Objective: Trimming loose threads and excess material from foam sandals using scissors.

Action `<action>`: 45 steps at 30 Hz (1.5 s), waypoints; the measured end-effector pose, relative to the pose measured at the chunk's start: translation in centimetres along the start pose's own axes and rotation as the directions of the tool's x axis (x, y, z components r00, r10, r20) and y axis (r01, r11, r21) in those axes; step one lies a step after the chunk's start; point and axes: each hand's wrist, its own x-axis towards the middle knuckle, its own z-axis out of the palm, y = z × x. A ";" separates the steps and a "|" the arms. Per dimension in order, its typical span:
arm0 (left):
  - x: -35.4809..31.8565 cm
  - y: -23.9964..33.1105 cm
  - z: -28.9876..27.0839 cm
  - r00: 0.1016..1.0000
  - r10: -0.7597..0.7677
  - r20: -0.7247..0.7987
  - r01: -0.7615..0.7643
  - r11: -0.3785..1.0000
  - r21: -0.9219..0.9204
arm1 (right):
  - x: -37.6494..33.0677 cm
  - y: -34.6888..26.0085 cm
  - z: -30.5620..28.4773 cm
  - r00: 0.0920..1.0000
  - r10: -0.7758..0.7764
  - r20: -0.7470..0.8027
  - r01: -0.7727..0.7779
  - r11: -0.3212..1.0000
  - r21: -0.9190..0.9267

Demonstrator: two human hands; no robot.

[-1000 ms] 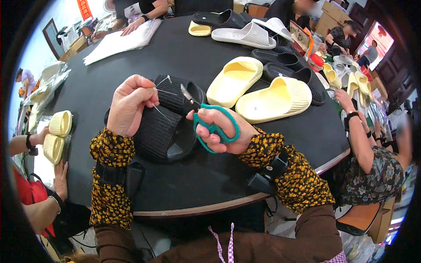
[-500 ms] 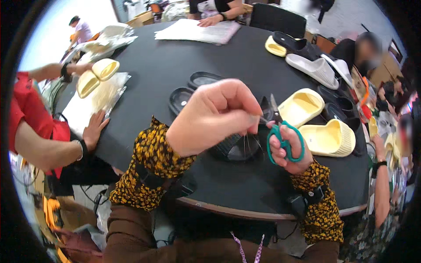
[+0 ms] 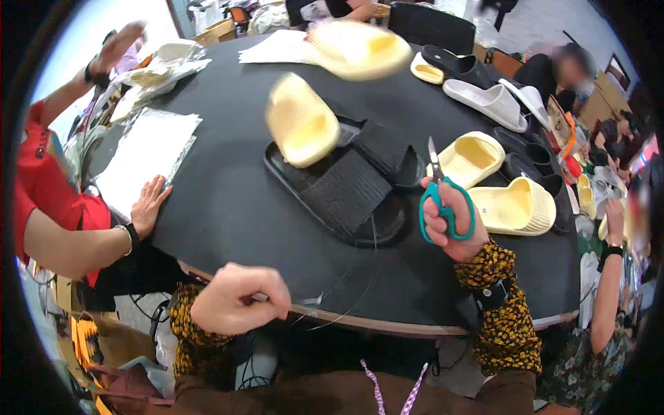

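Note:
My right hand (image 3: 453, 218) grips scissors (image 3: 432, 166) with green handles, the blades pointing away from me. At the table's near edge, my left hand (image 3: 242, 299) is closed with its fingers curled; whatever it may hold is too small to make out. Fine clear threads (image 3: 374, 266) run from the black slippers (image 3: 349, 190) at the middle of the table toward the near edge. Above the black pair, a pale yellow slipper (image 3: 302, 121) appears blurred. Farther back, a second yellow slipper (image 3: 360, 50) is smeared by motion.
Two yellow slippers (image 3: 517, 207) lie right of the scissors, among black ones. White slippers (image 3: 487, 104) are farther back. On the left, a person in red (image 3: 69, 214) rests a hand beside a white plastic bag (image 3: 149, 155). Others sit around the dark table (image 3: 228, 207).
My left hand has dropped from above the black slippers to the near edge. The yellow pair has left the co-worker's hand at left for mid-table; that arm is raised. My right hand keeps the scissors.

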 end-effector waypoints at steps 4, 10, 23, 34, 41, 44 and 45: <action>-1.7 -2.9 1.5 0.945 -0.192 0.265 0.189 0.981 0.037 | 0.1 0.0 0.2 0.998 0.057 0.022 -0.057 0.998 0.008; -4.4 -6.0 0.8 0.894 -0.318 0.316 0.354 0.933 -0.062 | -0.5 -0.2 -0.1 1.000 -0.012 -0.012 0.011 1.000 -0.028; -17.7 -27.3 -2.5 0.783 -0.567 -0.254 0.571 0.495 0.654 | 0.2 0.7 0.0 0.998 0.006 0.061 -0.001 0.997 -0.077; -20.8 -34.5 -2.9 0.226 -0.776 -0.588 0.756 0.521 -0.397 | 0.5 1.1 -0.2 0.999 -0.027 0.037 0.033 0.985 -0.170; -23.2 -37.4 -1.0 0.123 -0.781 -0.613 0.791 0.450 -0.415 | 0.0 1.0 -0.4 0.999 -0.020 0.041 0.027 0.985 -0.173; -24.1 -38.2 -0.9 0.104 -0.785 -0.610 0.782 0.444 -0.438 | 0.1 1.0 0.0 0.999 -0.021 0.039 0.028 0.986 -0.167; -24.1 -38.3 -0.9 0.101 -0.787 -0.608 0.777 0.444 -0.446 | 0.1 1.0 0.1 0.999 -0.017 0.030 0.022 0.986 -0.164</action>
